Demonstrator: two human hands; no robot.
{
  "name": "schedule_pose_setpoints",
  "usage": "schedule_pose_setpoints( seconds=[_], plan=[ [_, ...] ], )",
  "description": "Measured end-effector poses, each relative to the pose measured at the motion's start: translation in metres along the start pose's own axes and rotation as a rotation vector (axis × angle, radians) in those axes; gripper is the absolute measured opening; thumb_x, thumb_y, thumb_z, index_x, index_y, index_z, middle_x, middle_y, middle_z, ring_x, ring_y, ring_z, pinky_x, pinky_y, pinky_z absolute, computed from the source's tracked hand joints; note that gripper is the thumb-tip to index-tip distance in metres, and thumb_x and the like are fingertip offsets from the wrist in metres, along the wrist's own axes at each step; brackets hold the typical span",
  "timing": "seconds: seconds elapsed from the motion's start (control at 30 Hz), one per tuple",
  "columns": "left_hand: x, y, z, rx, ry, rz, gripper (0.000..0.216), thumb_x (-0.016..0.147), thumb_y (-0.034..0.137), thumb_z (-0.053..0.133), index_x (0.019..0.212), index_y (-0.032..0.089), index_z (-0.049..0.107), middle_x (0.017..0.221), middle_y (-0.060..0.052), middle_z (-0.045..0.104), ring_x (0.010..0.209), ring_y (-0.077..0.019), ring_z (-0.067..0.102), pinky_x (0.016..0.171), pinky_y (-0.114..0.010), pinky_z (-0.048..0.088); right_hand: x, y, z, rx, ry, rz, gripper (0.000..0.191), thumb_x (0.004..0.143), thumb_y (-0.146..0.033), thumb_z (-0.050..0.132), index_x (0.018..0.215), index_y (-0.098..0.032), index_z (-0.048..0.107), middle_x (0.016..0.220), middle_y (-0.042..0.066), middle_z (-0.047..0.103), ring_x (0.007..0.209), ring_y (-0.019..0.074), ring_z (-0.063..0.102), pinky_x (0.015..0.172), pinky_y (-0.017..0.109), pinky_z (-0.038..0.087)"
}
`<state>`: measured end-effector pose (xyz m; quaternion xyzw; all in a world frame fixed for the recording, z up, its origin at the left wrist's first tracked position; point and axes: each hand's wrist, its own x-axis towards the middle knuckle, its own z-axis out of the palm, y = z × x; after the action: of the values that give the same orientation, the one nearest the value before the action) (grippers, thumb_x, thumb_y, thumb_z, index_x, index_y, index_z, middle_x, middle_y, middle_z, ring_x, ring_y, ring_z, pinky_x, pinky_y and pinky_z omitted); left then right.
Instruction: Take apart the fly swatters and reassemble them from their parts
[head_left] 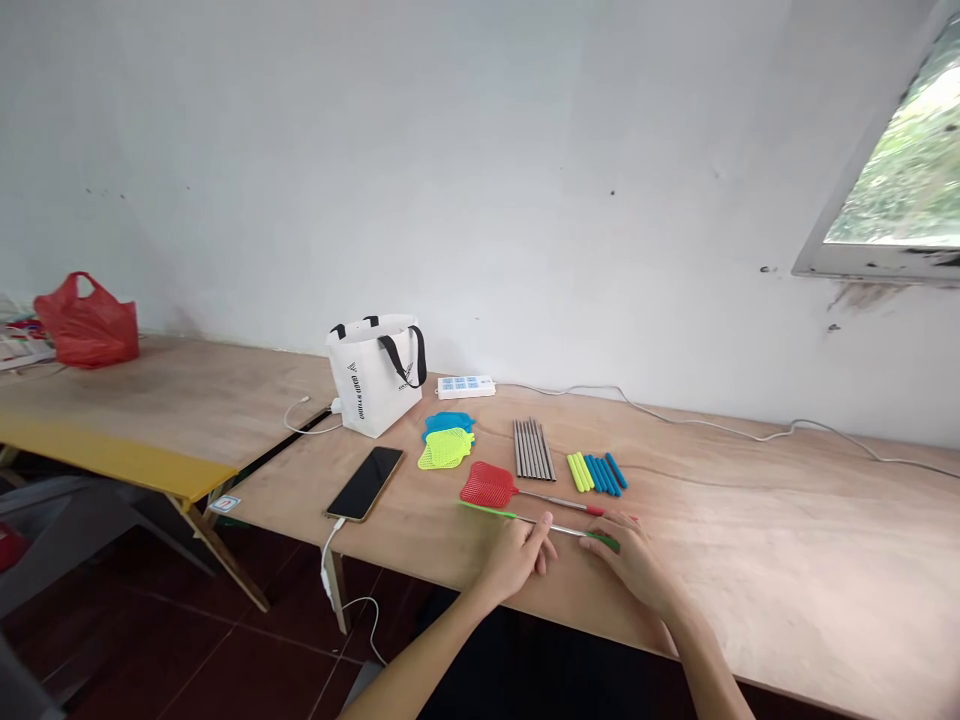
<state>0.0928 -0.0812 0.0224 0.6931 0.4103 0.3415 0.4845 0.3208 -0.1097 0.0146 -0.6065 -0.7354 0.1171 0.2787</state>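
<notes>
My left hand (517, 556) is closed, its thumb and fingers at the metal rod of a green fly swatter (564, 529). That swatter is turned edge-on, so its head shows as a thin green strip. My right hand (631, 556) grips its green handle. Just behind lies a red fly swatter (487, 484); its red handle is partly hidden by my right fingers. Farther back are yellow swatter heads (447, 450), blue swatter heads (448, 422), a row of metal rods (534, 450), yellow handles (580, 471) and blue handles (604, 474).
A phone (366, 484) on a charging cable lies at the left of the wooden table (750, 560). Behind it stand a white bag (371, 385) and a power strip (465, 387), whose cord runs along the wall. A red plastic bag (90, 325) sits on the neighbouring table.
</notes>
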Motion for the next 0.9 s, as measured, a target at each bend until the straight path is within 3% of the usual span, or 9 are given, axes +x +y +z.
schedule_pose_setpoints(
  seconds=[0.2,0.3,0.4,0.7,0.8,0.9],
  plan=[
    [-0.005,0.006,-0.004,0.176,-0.052,0.109,0.072,0.102,0.065,0.032,0.072,0.016,0.076,0.052,-0.003,0.063,0.054,-0.0167,0.061,0.063,-0.026,0.044,0.005,0.008,0.009,-0.128,0.156,-0.028,0.04,0.102,-0.051,0.038,0.102,-0.03,0.072,0.112,0.006,0.07,0.108,0.0261,0.061,0.098,0.045,0.044],
    [-0.008,0.01,-0.004,0.225,-0.05,0.126,0.068,0.104,0.059,0.032,0.076,0.017,0.078,0.054,-0.002,0.065,0.056,-0.017,0.063,0.064,-0.026,0.044,0.002,0.013,0.015,-0.229,0.275,0.041,0.037,0.103,-0.043,0.036,0.112,-0.03,0.07,0.122,0.008,0.068,0.116,0.0271,0.059,0.098,0.047,0.043],
    [-0.012,0.016,-0.004,0.282,-0.067,0.154,0.062,0.105,0.052,0.035,0.078,0.019,0.079,0.055,-0.002,0.066,0.058,-0.0175,0.064,0.067,-0.026,0.043,0.0,0.016,0.016,-0.272,0.299,0.115,0.037,0.101,-0.041,0.038,0.116,-0.031,0.07,0.127,0.007,0.066,0.12,0.0277,0.058,0.099,0.048,0.042],
    [-0.017,0.021,0.0,0.449,-0.074,0.209,0.043,0.103,0.039,0.045,0.085,0.022,0.08,0.075,-0.004,0.077,0.067,-0.0206,0.067,0.066,-0.027,0.038,0.006,0.015,0.013,-0.088,0.206,0.085,0.032,0.099,-0.044,0.043,0.091,-0.026,0.069,0.101,0.005,0.073,0.102,0.026,0.065,0.095,0.045,0.045],
    [-0.018,0.022,0.001,0.487,-0.062,0.214,0.04,0.101,0.039,0.048,0.083,0.022,0.079,0.08,-0.005,0.078,0.073,-0.0224,0.069,0.066,-0.028,0.038,0.007,0.012,0.011,-0.028,0.245,0.087,0.033,0.099,-0.043,0.041,0.093,-0.026,0.068,0.097,0.005,0.075,0.098,0.0258,0.066,0.099,0.047,0.043],
    [-0.02,0.027,-0.002,0.42,-0.141,0.176,0.04,0.101,0.039,0.047,0.085,0.022,0.079,0.075,-0.004,0.076,0.071,-0.0213,0.069,0.067,-0.027,0.04,0.007,0.006,0.006,0.049,0.287,0.087,0.034,0.1,-0.046,0.04,0.1,-0.027,0.069,0.1,0.005,0.076,0.102,0.0267,0.065,0.102,0.048,0.041]
  ],
)
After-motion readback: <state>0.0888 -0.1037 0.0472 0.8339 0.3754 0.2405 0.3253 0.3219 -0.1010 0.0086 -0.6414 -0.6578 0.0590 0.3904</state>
